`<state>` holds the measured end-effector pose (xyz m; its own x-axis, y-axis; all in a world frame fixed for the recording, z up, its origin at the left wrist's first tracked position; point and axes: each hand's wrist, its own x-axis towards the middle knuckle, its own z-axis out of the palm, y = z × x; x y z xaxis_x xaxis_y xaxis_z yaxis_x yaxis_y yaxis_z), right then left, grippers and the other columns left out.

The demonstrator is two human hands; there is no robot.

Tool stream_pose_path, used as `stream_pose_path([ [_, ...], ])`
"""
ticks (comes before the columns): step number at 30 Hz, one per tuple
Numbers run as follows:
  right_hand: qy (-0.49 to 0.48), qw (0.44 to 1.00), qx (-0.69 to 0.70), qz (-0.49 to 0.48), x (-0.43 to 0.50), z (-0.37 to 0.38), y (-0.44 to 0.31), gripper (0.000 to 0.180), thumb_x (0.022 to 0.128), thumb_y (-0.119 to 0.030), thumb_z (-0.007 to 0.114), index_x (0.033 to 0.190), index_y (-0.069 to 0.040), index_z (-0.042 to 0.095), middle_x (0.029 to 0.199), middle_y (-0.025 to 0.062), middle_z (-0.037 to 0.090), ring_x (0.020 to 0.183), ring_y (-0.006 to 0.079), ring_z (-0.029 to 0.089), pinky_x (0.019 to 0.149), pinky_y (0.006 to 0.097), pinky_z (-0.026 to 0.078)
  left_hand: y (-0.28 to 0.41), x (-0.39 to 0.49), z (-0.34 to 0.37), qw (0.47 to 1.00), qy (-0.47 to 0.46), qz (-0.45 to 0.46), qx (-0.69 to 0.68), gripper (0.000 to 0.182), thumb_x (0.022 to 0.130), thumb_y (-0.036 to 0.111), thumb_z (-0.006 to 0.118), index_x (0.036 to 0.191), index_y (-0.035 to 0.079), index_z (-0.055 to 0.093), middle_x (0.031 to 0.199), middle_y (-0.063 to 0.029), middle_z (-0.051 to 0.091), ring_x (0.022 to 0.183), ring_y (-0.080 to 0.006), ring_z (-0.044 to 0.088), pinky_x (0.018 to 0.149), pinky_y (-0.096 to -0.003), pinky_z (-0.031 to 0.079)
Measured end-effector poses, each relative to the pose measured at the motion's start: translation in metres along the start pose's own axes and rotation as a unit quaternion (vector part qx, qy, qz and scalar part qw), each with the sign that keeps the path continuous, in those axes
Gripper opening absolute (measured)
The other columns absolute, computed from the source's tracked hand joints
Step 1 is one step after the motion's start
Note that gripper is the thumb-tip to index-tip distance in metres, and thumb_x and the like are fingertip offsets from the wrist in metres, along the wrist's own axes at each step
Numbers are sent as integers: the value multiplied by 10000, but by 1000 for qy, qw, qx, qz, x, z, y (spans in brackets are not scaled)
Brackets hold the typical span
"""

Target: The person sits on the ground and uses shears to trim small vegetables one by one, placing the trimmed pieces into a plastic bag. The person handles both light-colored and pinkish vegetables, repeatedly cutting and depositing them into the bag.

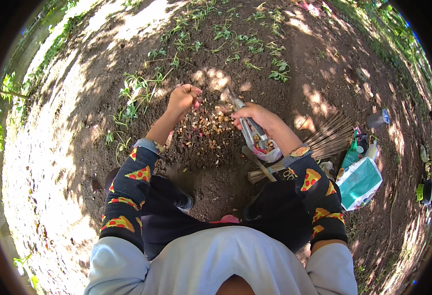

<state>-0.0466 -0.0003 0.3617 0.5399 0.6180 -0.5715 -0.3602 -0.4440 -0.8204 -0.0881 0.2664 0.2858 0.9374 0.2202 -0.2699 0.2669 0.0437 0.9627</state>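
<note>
My left hand (pixel 182 100) is above the soil with its fingers pinched around a small reddish-pink piece (pixel 196 104); the fingers hide part of it. My right hand (pixel 263 117) grips grey-handled pruning shears (pixel 240 104), their blades pointing up and left. Between and below both hands, a scatter of pale shell-like bits and reddish pieces (pixel 210 127) covers the dark soil. Just under my right wrist sits a clear plastic bag (pixel 269 156) with similar pieces inside, partly hidden by the shears' handles.
A stick broom (pixel 328 136) lies to the right, partly beneath my forearm. Near it are a wooden-handled tool (pixel 262 167), a teal-and-white bag (pixel 360 184), a green package (pixel 351 156) and a blue-lidded container (pixel 378 118). Uprooted leafy plants (pixel 136 92) lie left and ahead.
</note>
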Motion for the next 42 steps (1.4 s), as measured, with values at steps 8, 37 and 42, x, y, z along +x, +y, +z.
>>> stream_pose_path([
  [8,123,940,-316,-42,-39,-15,-29,910,694,-296,698,1481,3,354,1072,166,670,954,285,644,799,372,488,-73,26,18,885,-76,107,446,521,778,-65,554,1286,51,579,1383,-181,535,1268,-342,526,1057,-398,463],
  [37,44,813,-571,99,81,-166,143,538,737,-236,630,1262,-119,638,1136,166,686,1087,335,642,909,435,509,-272,67,204,819,20,214,532,201,815,120,652,1005,79,597,1101,-107,610,1043,-322,526,852,-462,411],
  [42,-11,773,-623,122,86,-171,155,523,721,-225,650,1231,-113,657,1138,146,692,1079,327,649,905,431,509,-268,52,204,923,36,145,356,226,847,100,622,1065,41,622,924,-138,613,876,-321,581,799,-431,472],
])
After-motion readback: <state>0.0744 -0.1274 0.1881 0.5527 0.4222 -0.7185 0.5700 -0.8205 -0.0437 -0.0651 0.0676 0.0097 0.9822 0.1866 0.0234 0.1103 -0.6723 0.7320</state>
